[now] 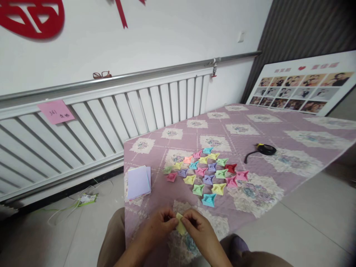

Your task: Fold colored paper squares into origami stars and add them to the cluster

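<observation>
Left hand [161, 223] and right hand [199, 227] lean together over the counter's [160, 185] near corner. Fingers [172, 222] pinch small, folded, yellow paper [180, 227].

- Left hand [161, 223] and right hand [198, 227] pinch a small yellow paper [180, 227] between them, over the table's near edge.
- Ahead, folded paper boats [208, 180] sit in loose rows (pinks, greens, blues, yellows, one dark red) on a floral tablecloth [160, 148].
- Paper stack [137, 182] lies left of them; tape measure [266, 150], right.
- Glasses [102, 75] rest above the radiator [141, 105].
</observation>
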